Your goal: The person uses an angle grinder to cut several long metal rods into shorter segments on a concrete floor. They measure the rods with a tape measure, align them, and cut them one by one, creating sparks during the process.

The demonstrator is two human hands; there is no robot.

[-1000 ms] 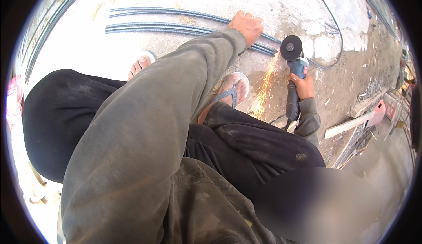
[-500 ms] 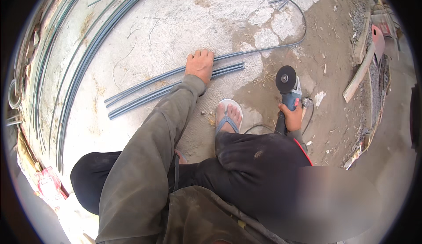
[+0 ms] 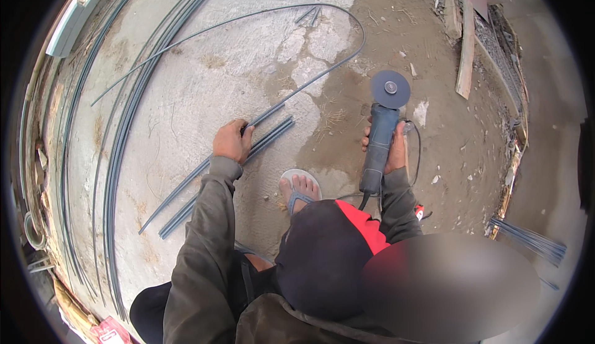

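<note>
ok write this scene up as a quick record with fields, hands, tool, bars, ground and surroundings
left hand: the left hand pinches the upper steel bars
right hand: the right hand grips an angle grinder
tool position: disc toward the top of the view, apart from the bars
other bars: lower steel bars beside the upper ones; a long bar looping beyond
ground: pale, cracked concrete meeting brown dirt
footwear: flip-flop
surroundings: long bar bundle at left, wooden plank upper right
</note>
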